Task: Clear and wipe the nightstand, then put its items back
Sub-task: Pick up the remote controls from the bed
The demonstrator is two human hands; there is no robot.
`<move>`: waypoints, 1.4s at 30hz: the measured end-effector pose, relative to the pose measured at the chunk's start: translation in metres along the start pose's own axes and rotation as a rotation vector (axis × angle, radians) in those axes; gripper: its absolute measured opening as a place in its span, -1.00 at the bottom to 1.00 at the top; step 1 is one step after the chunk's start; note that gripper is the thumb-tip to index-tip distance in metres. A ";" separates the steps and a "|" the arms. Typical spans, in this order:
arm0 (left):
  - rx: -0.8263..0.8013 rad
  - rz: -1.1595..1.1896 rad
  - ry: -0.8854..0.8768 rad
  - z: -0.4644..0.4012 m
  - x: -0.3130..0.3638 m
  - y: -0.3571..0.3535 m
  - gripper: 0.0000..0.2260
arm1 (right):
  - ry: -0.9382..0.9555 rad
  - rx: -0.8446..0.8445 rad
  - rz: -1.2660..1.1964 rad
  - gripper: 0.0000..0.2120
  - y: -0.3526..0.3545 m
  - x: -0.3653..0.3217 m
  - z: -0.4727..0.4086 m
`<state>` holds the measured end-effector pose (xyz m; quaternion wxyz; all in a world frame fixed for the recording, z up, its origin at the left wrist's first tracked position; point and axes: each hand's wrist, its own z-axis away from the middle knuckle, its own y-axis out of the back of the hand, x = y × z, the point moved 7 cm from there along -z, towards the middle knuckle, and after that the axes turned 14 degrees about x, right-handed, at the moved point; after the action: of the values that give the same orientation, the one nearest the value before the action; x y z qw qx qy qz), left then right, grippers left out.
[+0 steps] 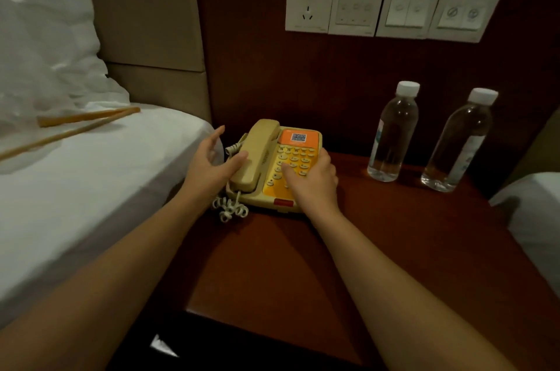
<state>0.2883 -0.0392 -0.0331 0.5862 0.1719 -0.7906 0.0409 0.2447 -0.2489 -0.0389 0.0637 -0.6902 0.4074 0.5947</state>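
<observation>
A beige telephone [266, 158] with an orange keypad sits at the back left of the dark red wooden nightstand [288, 264]. Its handset rests in the cradle and its coiled cord [228, 208] hangs at the front left. My right hand [312, 180] grips the phone's right side, thumb on the keypad. My left hand [212, 161] is open beside the handset, fingers spread, thumb touching the handset's left edge. Two clear water bottles with white caps stand upright at the back right, one [392, 134] left of the other [457, 143].
A bed with white sheets [91, 183] borders the nightstand on the left; two long wooden sticks [88, 117] lie on it. A second white bed edge [533, 219] is at the right. A socket and switch panel [394, 10] is on the wall behind.
</observation>
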 end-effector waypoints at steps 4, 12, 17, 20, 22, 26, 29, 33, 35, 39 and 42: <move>0.054 -0.438 -0.536 0.047 0.059 0.002 -0.27 | -0.017 0.018 -0.007 -0.25 0.024 -0.005 0.009; -0.171 -0.370 -0.889 0.143 0.141 -0.077 -0.26 | -0.004 0.016 -0.160 -0.27 0.132 -0.012 0.012; -0.273 -0.252 -0.808 0.207 0.167 -0.141 -0.27 | 0.060 0.131 -0.025 -0.31 0.237 0.012 0.007; -0.347 -0.233 -0.739 0.248 0.176 -0.190 -0.31 | 0.043 0.238 0.099 -0.35 0.310 0.040 0.000; -0.440 -0.252 -0.722 0.278 0.179 -0.229 -0.31 | 0.139 0.228 0.371 -0.37 0.355 0.054 -0.005; -0.618 -0.270 -0.691 0.331 0.195 -0.310 -0.32 | 0.230 0.218 0.747 -0.45 0.433 0.094 -0.025; -0.686 -0.231 -0.539 0.353 0.203 -0.362 -0.32 | 0.107 0.232 0.790 -0.42 0.470 0.128 -0.046; -0.711 -0.245 -0.437 0.360 0.204 -0.413 -0.31 | 0.034 0.144 0.722 -0.40 0.491 0.160 -0.065; -0.776 -0.276 -0.452 0.363 0.206 -0.434 -0.28 | -0.017 0.070 0.533 -0.41 0.501 0.174 -0.065; -0.880 -0.393 -0.570 0.377 0.211 -0.462 -0.33 | -0.178 0.009 0.345 -0.42 0.513 0.198 -0.052; -0.780 -0.409 -0.573 0.377 0.214 -0.467 -0.46 | -0.064 0.135 0.563 -0.56 0.510 0.194 -0.056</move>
<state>0.0393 -0.6253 -0.0120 0.3627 0.0961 -0.8260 -0.4206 -0.0452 -0.7120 0.0100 -0.0452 -0.5250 0.6193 0.5821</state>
